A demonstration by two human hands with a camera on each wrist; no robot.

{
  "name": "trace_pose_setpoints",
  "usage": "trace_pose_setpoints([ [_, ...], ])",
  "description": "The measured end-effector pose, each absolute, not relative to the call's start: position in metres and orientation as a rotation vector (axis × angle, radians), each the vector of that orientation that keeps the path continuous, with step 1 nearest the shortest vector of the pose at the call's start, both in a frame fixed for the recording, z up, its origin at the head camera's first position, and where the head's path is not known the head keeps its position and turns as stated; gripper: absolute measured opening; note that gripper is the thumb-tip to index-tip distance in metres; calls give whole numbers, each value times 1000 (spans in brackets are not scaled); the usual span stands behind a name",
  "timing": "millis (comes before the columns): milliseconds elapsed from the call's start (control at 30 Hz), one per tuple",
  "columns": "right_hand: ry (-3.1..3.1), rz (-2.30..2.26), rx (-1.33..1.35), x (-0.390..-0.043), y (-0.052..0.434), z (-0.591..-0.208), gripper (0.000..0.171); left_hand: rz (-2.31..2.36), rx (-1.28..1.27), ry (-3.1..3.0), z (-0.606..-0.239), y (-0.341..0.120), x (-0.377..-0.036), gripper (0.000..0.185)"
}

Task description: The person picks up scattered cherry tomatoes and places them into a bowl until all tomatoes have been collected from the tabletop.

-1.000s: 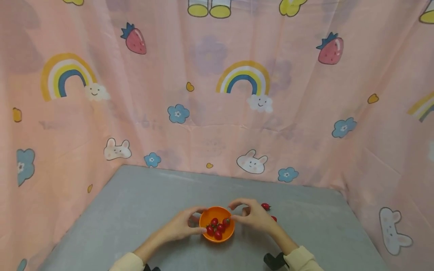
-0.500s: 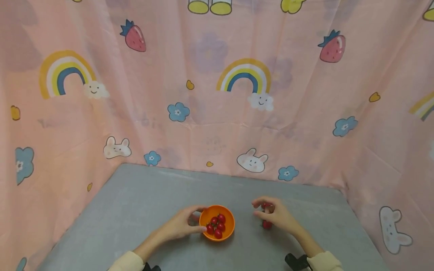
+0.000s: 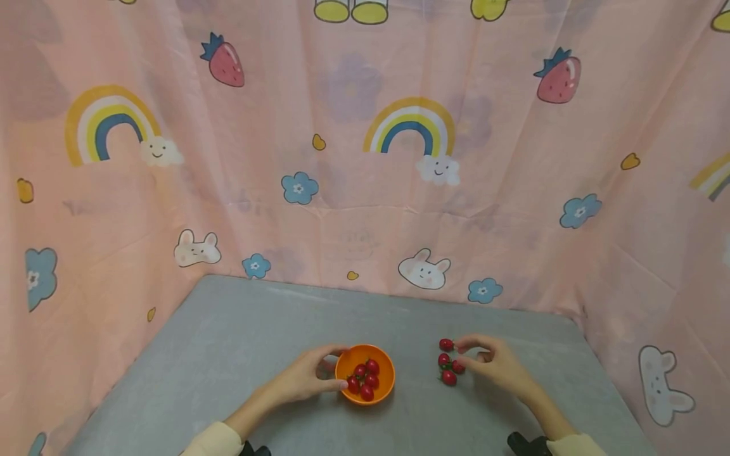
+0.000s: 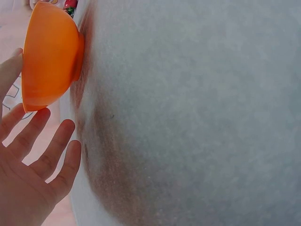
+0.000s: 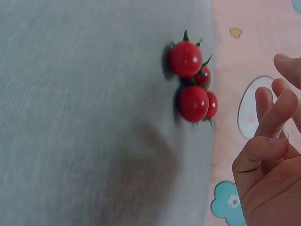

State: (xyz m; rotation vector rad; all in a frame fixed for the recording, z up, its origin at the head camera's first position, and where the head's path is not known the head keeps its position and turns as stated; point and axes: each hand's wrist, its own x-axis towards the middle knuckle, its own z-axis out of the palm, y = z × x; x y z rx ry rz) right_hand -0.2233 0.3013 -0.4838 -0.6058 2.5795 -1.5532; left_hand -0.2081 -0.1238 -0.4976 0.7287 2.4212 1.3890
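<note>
An orange bowl (image 3: 388,380) stands on the grey table with several red cherry tomatoes (image 3: 367,393) inside. My left hand (image 3: 305,377) holds it from the left, thumb and index finger spread along the rim. The left wrist view shows the bowl (image 4: 49,56) from the side, with the other fingers stretched out below it. Several more cherry tomatoes (image 3: 448,378) with green stems lie in a small group to the right of the bowl. Just right of them hovers my right hand (image 3: 502,367), thumb and fingers apart and nothing between them; the right wrist view shows the loose tomatoes (image 5: 193,103) beside the hand.
The grey table (image 3: 274,316) reaches back to a pink printed curtain (image 3: 353,240), which also hangs along both sides. Black wrist straps (image 3: 527,444) and pale sleeves (image 3: 576,445) show at the bottom edge.
My right hand has left the bowl and moved right, past the loose cherry tomatoes, which now show fully. One tomato in the bowl has settled further in. The left hand has stayed at the rim.
</note>
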Motion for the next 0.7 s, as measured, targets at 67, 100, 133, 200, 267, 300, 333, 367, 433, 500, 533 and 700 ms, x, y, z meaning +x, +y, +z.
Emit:
trace_pose_setpoints([
  [67, 2596, -1549, -603, -223, 305, -485, 29, 1388, 733, 2420, -498, -124, -209, 58],
  [100, 2593, -1555, -603, -223, 307, -486, 30, 1386, 734, 2420, -498, -124, -209, 58],
  [133, 2595, -1559, -606, -223, 308, -487, 30, 1385, 735, 2420, -498, -123, -209, 58],
  [200, 2590, -1567, -620, -223, 312, -489, 30, 1384, 735, 2420, -499, -123, -210, 57],
  [267, 2587, -1549, -633, -223, 314, -491, 32, 1386, 735, 2421, -499, -124, -210, 58],
  [300, 2586, -1538, -639, -223, 315, -492, 33, 1385, 734, 2423, -499, -124, -210, 58],
  [333, 2580, -1530, -644, -223, 317, -494, 35, 1384, 734, 2425, -499, -124, -210, 58],
  [367, 2573, -1523, -653, -224, 318, -495, 37, 1383, 734, 2426, -499, -124, -210, 58],
  [433, 2559, -1504, -681, -224, 320, -498, 42, 1381, 735, 2429, -499, -124, -210, 58],
  [500, 2550, -1490, -714, -225, 322, -501, 46, 1379, 738, 2430, -499, -124, -210, 58],
  [533, 2547, -1484, -730, -225, 322, -503, 48, 1381, 741, 2428, -499, -124, -210, 58],
  [700, 2576, -1436, -774, -229, 324, -508, 50, 1382, 749, 2424, -498, -124, -210, 57],
])
